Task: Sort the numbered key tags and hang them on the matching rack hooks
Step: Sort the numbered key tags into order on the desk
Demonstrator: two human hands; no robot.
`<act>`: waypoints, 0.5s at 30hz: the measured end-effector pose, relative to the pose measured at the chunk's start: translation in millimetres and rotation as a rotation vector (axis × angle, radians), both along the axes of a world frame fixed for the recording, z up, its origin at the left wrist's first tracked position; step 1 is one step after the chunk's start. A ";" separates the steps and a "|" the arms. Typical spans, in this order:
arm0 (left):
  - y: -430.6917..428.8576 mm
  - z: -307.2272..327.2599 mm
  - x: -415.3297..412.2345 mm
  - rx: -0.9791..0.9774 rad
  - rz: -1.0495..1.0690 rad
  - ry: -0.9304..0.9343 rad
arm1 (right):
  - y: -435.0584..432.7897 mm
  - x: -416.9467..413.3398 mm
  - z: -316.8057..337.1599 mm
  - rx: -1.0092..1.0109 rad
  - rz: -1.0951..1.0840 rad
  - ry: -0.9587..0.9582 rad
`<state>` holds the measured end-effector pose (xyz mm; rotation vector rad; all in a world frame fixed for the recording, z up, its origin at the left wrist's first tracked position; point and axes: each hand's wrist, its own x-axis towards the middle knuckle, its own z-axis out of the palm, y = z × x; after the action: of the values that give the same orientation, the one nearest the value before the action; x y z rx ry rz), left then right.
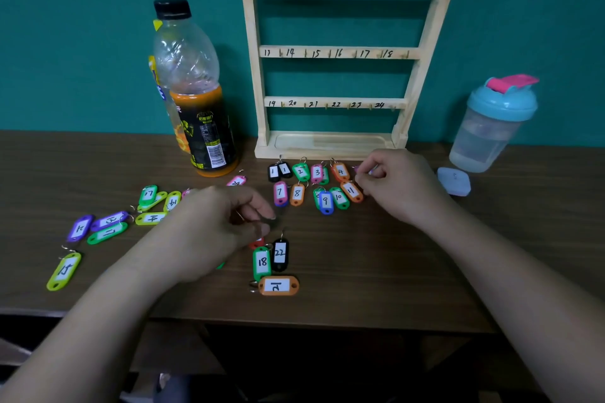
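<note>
Wooden rack [340, 52]: upright at 12 o'clock on the tabletop [360, 255]; visible hooks bare.
Sorted rows [297, 194]: just before the rack base, long axes toward 12 o'clock.
Right grip [399, 183]: clenched, pinching pink tag [357, 169] at its 9 o'clock, just beside tag 4 [340, 171]; tag axis unreadable.
Left grip [216, 226]: curled round dark tag [271, 223], blurred, at its 3 o'clock.
Nearer the rack: right grip.
Unsorted tags [108, 232]: scattered at 9 o'clock.

Wall [82, 42]: plain teal, meets the table's far edge.
Table [376, 271]: dark brown wood grain, matt.
Under the table: dark, details unclear.
</note>
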<state>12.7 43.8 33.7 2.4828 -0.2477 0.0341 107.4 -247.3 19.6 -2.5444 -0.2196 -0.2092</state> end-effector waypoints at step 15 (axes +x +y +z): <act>1.7 -6.9 -5.4 0.165 -0.187 0.172 | 44.7 -60.5 6.6 0.004 0.456 0.166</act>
<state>7.3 45.4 26.7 2.5953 -0.4230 -0.2874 46.9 -202.6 26.2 -2.4140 -0.7179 0.1757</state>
